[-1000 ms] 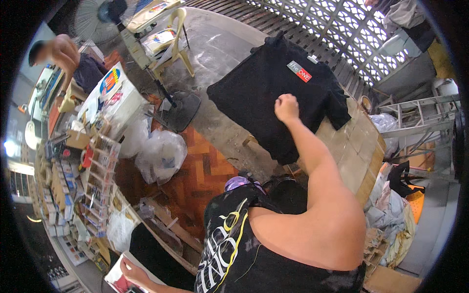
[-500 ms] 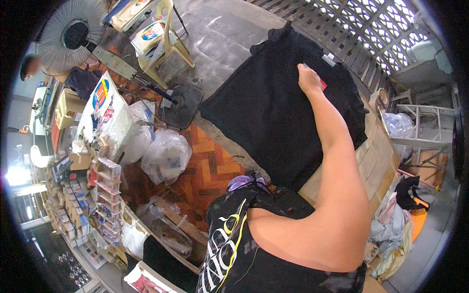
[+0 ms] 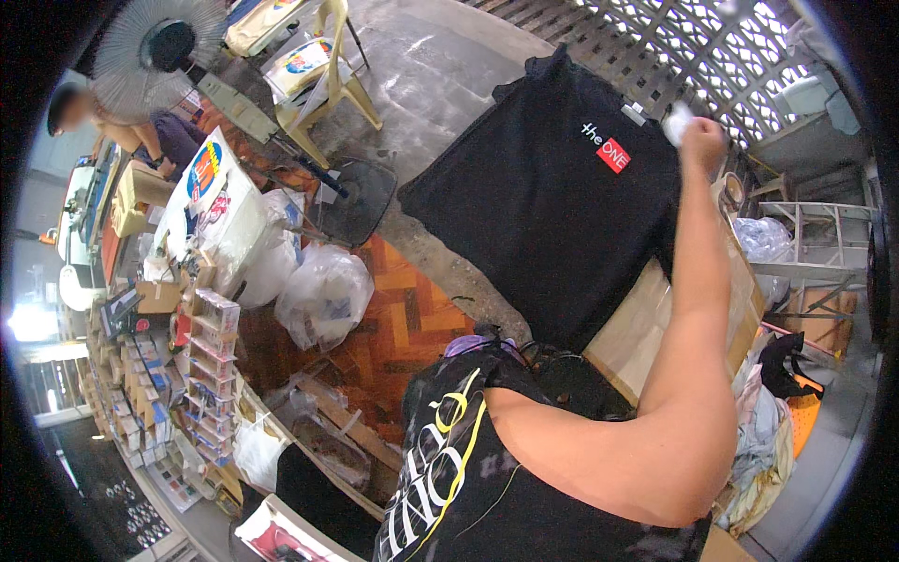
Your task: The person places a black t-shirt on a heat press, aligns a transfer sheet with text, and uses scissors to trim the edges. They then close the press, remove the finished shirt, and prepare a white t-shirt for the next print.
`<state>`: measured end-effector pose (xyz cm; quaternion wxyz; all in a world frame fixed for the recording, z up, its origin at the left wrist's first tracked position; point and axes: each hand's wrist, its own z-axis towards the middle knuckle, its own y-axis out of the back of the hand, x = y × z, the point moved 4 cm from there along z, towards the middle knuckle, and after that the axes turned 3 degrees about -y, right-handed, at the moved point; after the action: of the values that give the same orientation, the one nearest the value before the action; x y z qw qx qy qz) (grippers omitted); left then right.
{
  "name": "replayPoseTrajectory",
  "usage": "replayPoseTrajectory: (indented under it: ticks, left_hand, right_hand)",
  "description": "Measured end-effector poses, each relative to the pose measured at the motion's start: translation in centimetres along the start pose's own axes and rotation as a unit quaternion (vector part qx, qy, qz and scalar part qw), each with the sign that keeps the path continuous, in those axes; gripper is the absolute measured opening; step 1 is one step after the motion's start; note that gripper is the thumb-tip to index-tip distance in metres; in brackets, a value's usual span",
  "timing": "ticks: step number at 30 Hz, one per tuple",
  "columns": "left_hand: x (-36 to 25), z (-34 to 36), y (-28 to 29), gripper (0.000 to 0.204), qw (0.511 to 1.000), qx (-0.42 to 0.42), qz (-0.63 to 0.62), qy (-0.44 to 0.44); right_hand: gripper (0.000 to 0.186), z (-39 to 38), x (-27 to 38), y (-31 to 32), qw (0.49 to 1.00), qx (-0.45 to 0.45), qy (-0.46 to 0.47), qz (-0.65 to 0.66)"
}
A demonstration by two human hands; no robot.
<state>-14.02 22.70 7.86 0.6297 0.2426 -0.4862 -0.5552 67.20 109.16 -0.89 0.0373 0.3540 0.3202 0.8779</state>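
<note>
Hands: the right hand (image 3: 702, 148), nearer, is clamped on a blurred white item (image 3: 675, 124) beside the collar end of a black shirt (image 3: 552, 211), laid to its left, long axis slanting lower-left; left hand unseen.

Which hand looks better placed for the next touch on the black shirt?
Probably right: the right hand is by the upper right edge of the black shirt, though it appears to hold a small white item. The left hand is out of view.
</note>
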Motion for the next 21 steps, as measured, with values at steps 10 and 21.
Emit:
replayPoseTrajectory:
  ticks: [10, 21]
  left_hand:
    - [6.7, 0.2, -11.0, 0.065, 0.978, 0.2, -0.022, 0.051]
    - [6.0, 0.5, -6.3, 0.03, 0.944, 0.162, -0.228, 0.177]
  right_hand:
    - [0.005, -57.0, 23.3, 10.2, 0.626, 0.538, 0.486, 0.286]
    - [0.006, -90.5, 40.6, 19.0, 0.35, 0.811, 0.403, 0.238]
